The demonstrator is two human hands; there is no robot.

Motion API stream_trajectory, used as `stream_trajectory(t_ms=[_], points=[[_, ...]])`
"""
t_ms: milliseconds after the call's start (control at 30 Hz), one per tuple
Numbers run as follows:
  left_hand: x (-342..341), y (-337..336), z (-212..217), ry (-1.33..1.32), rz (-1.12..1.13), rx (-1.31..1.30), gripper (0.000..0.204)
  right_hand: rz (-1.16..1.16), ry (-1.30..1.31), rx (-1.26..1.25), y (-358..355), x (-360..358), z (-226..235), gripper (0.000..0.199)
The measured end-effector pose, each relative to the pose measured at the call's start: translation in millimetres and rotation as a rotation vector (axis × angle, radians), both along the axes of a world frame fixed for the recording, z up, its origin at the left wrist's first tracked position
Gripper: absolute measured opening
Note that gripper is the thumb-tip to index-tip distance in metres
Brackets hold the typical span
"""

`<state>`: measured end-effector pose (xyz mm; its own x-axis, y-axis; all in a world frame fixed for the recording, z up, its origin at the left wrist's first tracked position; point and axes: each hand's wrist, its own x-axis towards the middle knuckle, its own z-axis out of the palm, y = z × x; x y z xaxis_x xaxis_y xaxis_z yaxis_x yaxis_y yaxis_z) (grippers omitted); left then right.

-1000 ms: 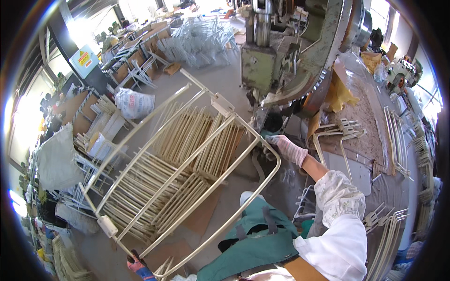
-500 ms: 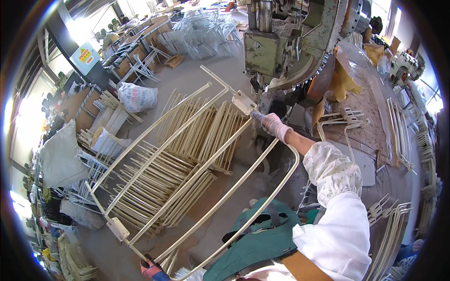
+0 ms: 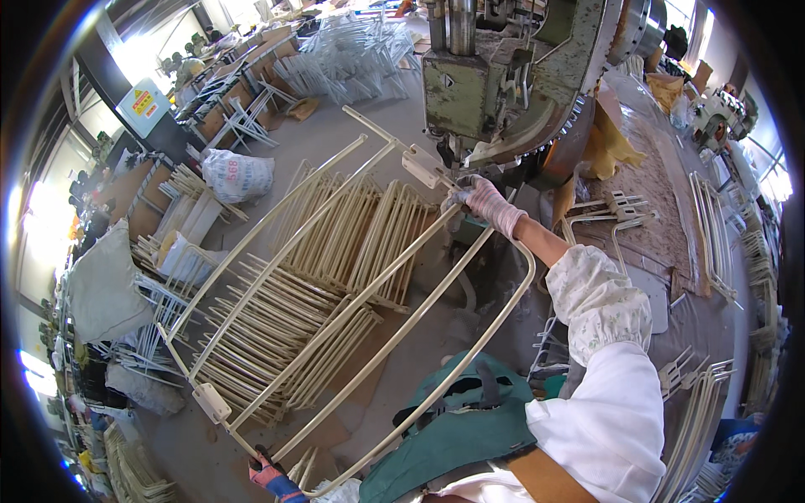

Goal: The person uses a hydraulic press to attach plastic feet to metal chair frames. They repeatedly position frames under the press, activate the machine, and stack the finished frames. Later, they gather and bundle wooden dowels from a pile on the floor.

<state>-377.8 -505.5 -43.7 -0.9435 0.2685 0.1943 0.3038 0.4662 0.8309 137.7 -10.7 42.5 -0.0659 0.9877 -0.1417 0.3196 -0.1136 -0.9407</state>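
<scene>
A large cream-coloured tubular metal frame spans the space before me, tilted, with several long parallel bars. Its far end carries a flat bracket plate, and a second plate sits at the near left end. My right hand, in a pale striped glove, is closed round the frame just beside the far plate, below the machine head. At the bottom left my left hand, in a red and blue glove, grips the near end bar; part of its fingers is hidden.
A green press-like machine stands at the far right of the frame. Stacked cream metal frames lie on the floor beneath. A white sack rests further left. On the right a table holds bent metal parts.
The far end of the frame has shifted slightly left in view, with my right hand on it. The right hand's fingers now show more. My left hand keeps its hold.
</scene>
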Motion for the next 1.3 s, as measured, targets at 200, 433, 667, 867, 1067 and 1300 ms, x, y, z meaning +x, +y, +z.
stream_trajectory(t_ms=[200,433,667,867,1067,1300], points=[[17,6,9,-0.165,-0.002,0.141,0.02,0.095,-0.166,0.003,21,12,-5,0.031],[50,20,35,-0.163,0.018,-0.029,0.01,0.179,-0.189,-0.158,31,22,3,0.025],[63,2,26,-0.245,0.002,0.125,0.014,0.222,0.17,-0.278,35,39,-4,0.02],[60,-23,3,-0.049,-0.07,0.075,0.02,0.296,0.209,-0.298,40,43,-5,0.02],[74,-36,18,-0.297,0.05,0.128,0.01,0.287,0.12,-0.223,36,34,-5,0.025],[69,-57,-10,-0.287,0.042,0.156,0.01,0.335,0.26,-0.27,45,48,-14,0.022]])
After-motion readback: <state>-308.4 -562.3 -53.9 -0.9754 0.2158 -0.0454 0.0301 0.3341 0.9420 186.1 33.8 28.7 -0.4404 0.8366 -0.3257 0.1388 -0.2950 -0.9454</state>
